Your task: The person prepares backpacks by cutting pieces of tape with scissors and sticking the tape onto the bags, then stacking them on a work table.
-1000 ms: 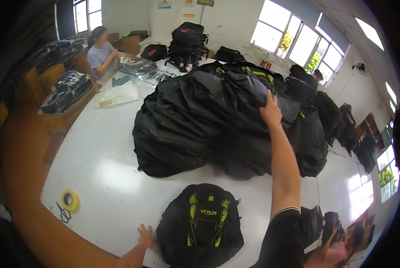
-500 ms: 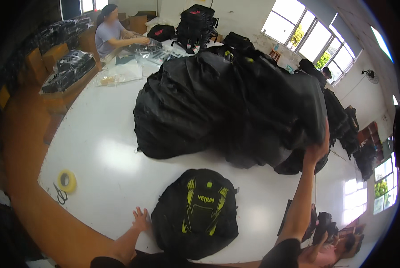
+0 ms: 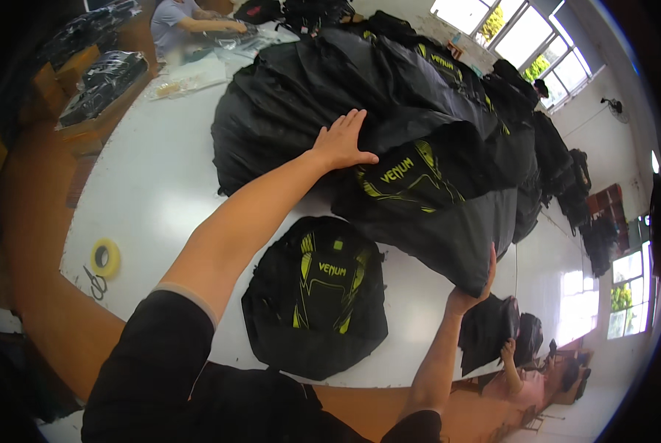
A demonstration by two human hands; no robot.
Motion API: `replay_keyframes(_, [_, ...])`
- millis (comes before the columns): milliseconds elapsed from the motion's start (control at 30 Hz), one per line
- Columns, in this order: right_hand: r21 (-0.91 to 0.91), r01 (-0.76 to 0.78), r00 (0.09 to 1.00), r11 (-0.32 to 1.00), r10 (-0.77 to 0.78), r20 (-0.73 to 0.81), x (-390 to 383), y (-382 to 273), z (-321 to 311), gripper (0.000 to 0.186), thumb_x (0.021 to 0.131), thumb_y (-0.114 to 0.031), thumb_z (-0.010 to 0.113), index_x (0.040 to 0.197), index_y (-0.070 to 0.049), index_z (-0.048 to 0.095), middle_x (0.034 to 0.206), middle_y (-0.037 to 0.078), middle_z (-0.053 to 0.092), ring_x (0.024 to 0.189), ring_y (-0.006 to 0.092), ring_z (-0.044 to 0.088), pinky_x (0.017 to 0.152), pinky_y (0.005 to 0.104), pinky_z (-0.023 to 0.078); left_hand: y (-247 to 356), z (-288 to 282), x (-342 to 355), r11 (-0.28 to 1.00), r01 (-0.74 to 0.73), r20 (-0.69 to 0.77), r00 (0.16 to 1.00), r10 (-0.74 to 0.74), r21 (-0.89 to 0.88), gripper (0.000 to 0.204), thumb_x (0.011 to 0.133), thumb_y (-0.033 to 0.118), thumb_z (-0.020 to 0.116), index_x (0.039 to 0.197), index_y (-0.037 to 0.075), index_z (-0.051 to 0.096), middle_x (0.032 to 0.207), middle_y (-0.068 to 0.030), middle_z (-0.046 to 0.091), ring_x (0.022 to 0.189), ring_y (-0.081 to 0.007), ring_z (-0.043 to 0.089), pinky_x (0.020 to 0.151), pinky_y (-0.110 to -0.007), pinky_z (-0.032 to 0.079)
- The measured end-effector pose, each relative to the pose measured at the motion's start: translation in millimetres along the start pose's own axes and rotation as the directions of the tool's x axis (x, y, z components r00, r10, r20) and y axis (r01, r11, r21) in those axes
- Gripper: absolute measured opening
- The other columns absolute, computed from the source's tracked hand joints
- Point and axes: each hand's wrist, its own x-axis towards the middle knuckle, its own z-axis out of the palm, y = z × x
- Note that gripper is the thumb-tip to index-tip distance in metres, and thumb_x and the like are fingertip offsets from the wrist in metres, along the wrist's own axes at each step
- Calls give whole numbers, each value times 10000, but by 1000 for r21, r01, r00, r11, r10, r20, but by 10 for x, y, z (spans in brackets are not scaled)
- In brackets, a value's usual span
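Observation:
A large heap of black backpacks (image 3: 293,88) lies across the white table, some showing yellow-green prints. My left hand (image 3: 341,140) reaches out to it, open, fingers spread against the black fabric. Beside that hand, a printed backpack panel (image 3: 404,177) shows in the heap. At the heap's near right corner, my right hand (image 3: 472,295) is closed on the lower edge of a black backpack (image 3: 448,236); some of its fingers are hidden behind the fabric. Nearer to me, a single black backpack (image 3: 323,343) with yellow-green print lies flat, touched by neither hand.
A roll of yellow tape (image 3: 105,257) and scissors (image 3: 95,283) lie near the table's left edge. Across the table a person (image 3: 174,26) handles clear plastic. Another person (image 3: 518,380) sits at lower right by black pieces (image 3: 485,332). Cartons (image 3: 76,70) stand at left.
My left hand has moved from beside the near backpack up and forward onto the heap. My right hand has come nearer, drawing the fabric edge toward me and baring a printed panel.

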Motion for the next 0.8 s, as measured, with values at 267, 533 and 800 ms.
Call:
replay_keyframes(267, [-442,-128,992,888,117,-52,-299,-331,-459,437,950,-111,426,1317,124,404,1383,225,449,1200,289,522,1033,378,436,-306,540,-70,845,156,250,968,-28,-511,452,887,314,519,1208,-4,543,1049,-238,643,1058,-387,585,863,-400,458])
replay_keyframes(533, [-238,-187,969,953,139,-204,-539,-491,-828,435,960,-123,411,1330,104,397,1375,234,452,1194,302,524,1029,385,440,-177,9,-475,740,305,262,948,-179,-600,361,911,280,480,998,-51,594,861,-132,646,844,-177,579,790,-309,435])
replay_keyframes(800, [-121,-262,951,957,235,-204,-770,-670,-862,433,970,-135,395,1344,84,390,1367,243,454,1189,315,526,1026,392,443,-275,-506,-851,409,549,423,831,-362,-729,284,860,214,610,987,-40,625,912,-53,657,827,-107,585,739,-249,468])
